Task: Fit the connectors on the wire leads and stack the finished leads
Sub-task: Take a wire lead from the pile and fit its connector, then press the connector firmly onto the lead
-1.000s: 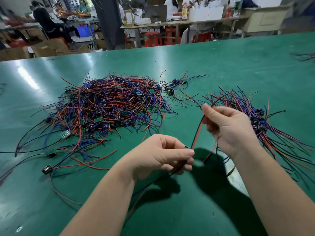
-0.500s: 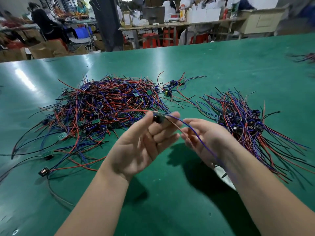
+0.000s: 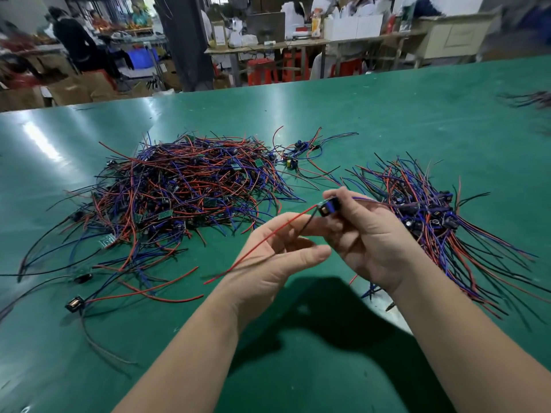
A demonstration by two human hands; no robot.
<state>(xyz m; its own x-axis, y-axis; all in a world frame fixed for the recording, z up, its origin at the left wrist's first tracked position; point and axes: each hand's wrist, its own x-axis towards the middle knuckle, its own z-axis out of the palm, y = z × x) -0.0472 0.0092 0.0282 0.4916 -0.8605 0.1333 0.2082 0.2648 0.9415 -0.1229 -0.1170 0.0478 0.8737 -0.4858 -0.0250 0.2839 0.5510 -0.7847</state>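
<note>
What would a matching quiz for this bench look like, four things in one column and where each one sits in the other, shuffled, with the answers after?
Things
1. big tangled wire pile
2. tidy stack of leads
3. blue-faced connector
4. small copper-faced part

Places
A. pinched in the right hand
B. by the left edge of the table, near side
C. on the table beyond the left hand, centre-left
D. on the table to the right of the right hand

Pairs: 1-C, 2-D, 3-A, 4-B
</note>
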